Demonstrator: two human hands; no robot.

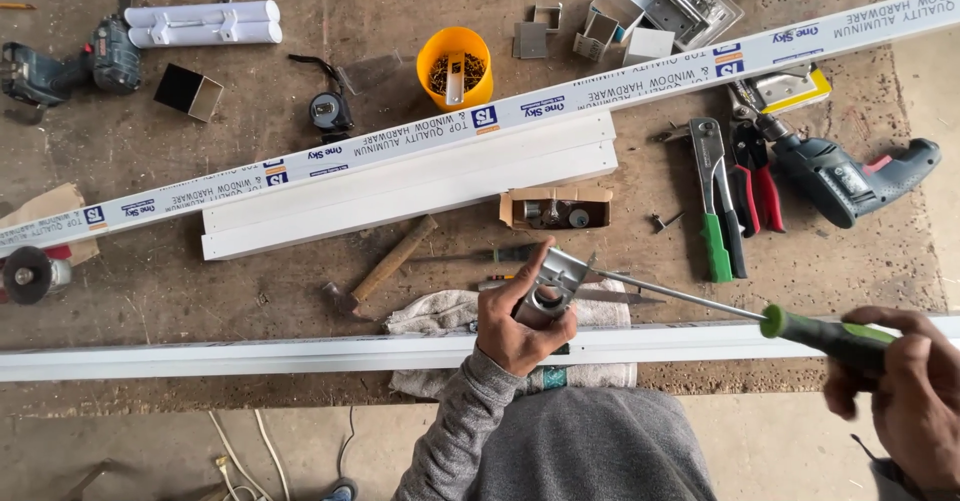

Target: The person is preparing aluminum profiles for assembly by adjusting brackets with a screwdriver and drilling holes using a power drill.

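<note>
Here, left hand (pixel 515 321) grips a metal bracket (pixel 552 279), right hand (pixel 900 376) a screwdriver (pixel 760 316) beside pliers (pixel 735 201).

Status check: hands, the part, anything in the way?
Left hand grips metal bracket. Right hand holds green screwdriver, tip at bracket. Hammer and rag nearby.

I hold a small silver metal bracket (pixel 553 283) with a round ring at its lower end, tilted up above the white aluminium rail (pixel 250 354) at the bench's near edge. My long screwdriver (pixel 700 302), green-and-black handled, lies almost level, its thin steel shaft running leftward with the tip meeting the bracket.
</note>
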